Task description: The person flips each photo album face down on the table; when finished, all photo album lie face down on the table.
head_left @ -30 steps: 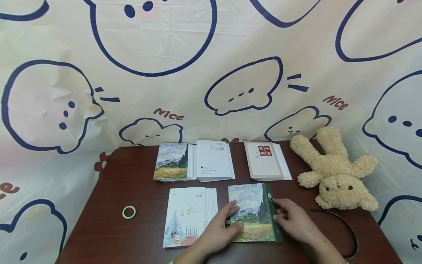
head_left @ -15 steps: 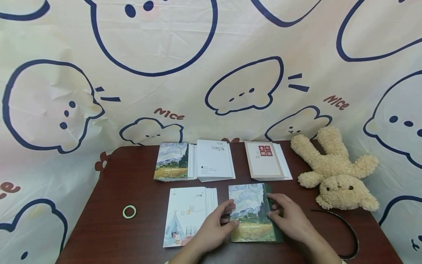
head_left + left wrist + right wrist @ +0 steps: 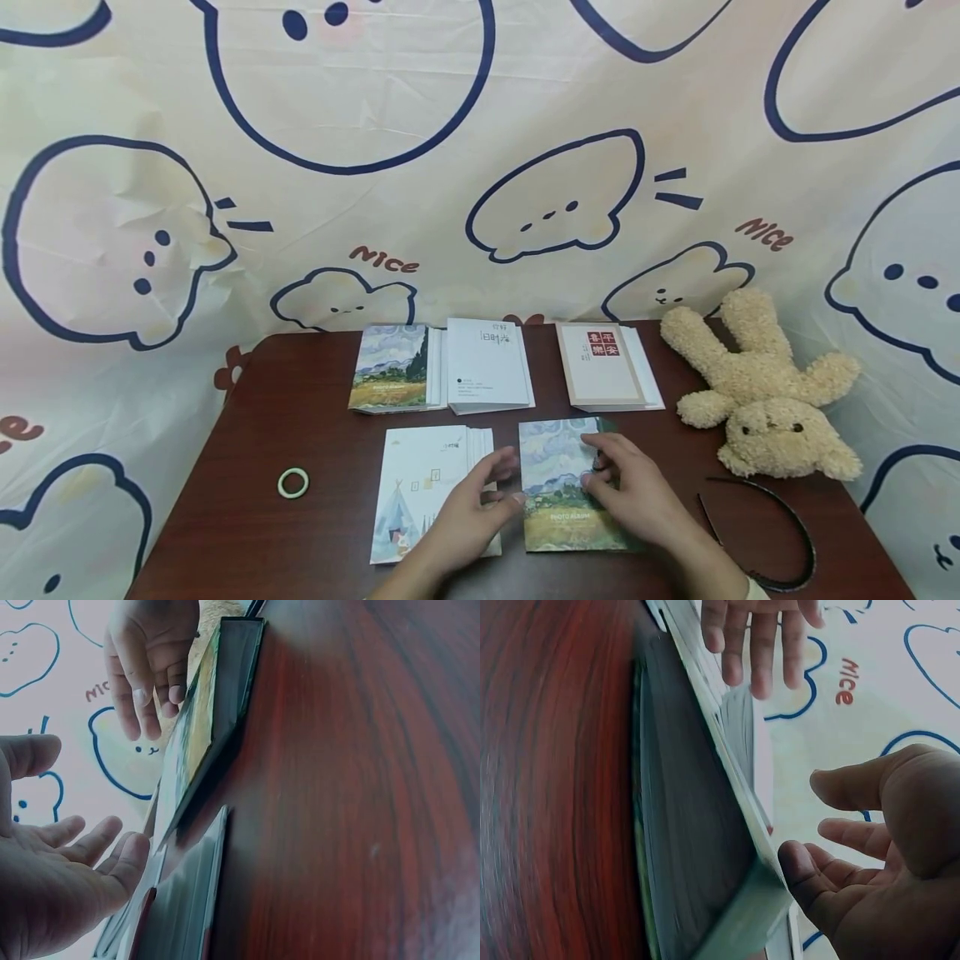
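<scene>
A photo album (image 3: pixel 558 500) with a painted landscape cover and dark green spine lies flat at the front of the table. My right hand (image 3: pixel 630 492) hovers over its right edge, fingers loosely bent and thumb apart, holding nothing. In the right wrist view the thumb and fingers (image 3: pixel 847 862) are spread beside the album's spine (image 3: pixel 750 915). My left hand (image 3: pixel 468 512) is off the album's left side, over the right edge of a white album (image 3: pixel 416 483) with a tent drawing. Its fingers (image 3: pixel 90 840) are relaxed, with nothing between them.
Along the back stand another landscape album (image 3: pixel 390 371), a white album (image 3: pixel 486 362) and a beige-covered one (image 3: pixel 600 367). A plush bear (image 3: pixel 768 383) lies at the right, with a black headband (image 3: pixel 802 533) below it. A pale green ring (image 3: pixel 293 483) lies at the left.
My left hand has drawn left, away from the landscape album. The right hand has shifted left from the spine to over the cover. The album has stayed nearly in place.
</scene>
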Tool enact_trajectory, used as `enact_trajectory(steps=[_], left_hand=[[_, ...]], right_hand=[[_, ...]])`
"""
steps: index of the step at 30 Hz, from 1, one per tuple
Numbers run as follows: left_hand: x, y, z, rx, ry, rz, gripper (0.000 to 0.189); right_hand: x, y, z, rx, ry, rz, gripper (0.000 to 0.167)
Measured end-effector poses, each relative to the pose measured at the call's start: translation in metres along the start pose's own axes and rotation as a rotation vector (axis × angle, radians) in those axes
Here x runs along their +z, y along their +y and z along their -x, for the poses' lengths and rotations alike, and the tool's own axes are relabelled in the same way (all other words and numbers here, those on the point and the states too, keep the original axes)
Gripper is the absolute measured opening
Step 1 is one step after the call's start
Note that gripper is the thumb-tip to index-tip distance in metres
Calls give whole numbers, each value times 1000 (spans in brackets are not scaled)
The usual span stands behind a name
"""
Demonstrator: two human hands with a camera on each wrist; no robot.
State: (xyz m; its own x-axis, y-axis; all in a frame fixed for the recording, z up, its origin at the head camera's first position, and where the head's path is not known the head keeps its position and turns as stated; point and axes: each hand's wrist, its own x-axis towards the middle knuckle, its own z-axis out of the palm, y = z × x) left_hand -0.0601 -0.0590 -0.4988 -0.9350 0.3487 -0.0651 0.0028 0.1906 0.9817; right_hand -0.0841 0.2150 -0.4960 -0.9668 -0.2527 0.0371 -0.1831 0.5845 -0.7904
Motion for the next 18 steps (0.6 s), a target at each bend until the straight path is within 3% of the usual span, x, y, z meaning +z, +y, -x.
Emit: enact_trajectory(steps=[10,16,18], left_hand=[[-17,0,8,-21,48,17,62],[-27,1,16,-134,89,10,61],[-30,1,18,-187,106,47,62]], right_hand=[[26,-15,-9,-111,-28,-17,52],[43,-23,-11,-106,-51,-18,53],[47,-26,-11,-94,-59,-14,53]])
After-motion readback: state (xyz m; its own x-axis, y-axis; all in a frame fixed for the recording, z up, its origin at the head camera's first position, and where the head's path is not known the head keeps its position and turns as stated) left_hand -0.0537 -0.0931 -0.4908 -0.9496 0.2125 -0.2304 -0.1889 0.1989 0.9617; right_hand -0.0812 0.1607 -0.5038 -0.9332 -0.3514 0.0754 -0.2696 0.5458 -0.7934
